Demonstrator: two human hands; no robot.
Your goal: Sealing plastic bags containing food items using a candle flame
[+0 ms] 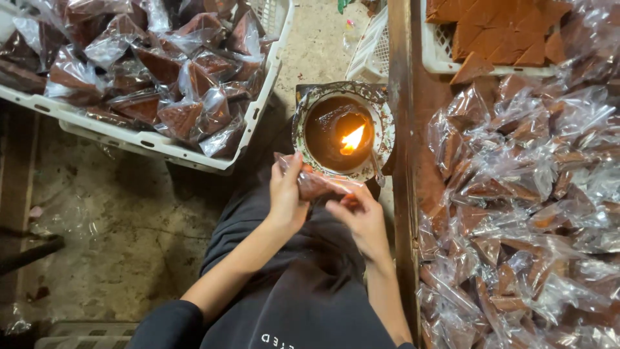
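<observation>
Here the small clear bag (316,184) with a brown triangular piece inside is held between both hands, just in front of the flame (352,140), above the person's lap. The left hand (286,194) grasps one end with fingers pinched on the plastic; the right hand (361,216) grips the other end, fingers closed on the edge. The flame burns in a round metal dish (303,132) filled with dark oil or wax, which stands just beyond the hands.

I judge this as the sealing step: the open edge is being brought near the fire. The next move seems to call for a light, short touch, because thin plastic melts quickly and the fingers are close to the heat.

To the left, a white crate (161,145) holds many bagged pieces. To the right, the wooden counter (403,116) carries a pile of bagged pieces (523,213) and another white tray (439,61) with unwrapped brown triangles.

Which edge of the bag is open I cannot make out; the hands cover it. Both crates are cut off by the frame, and whether the pile on the counter is sealed already is hard to tell.
</observation>
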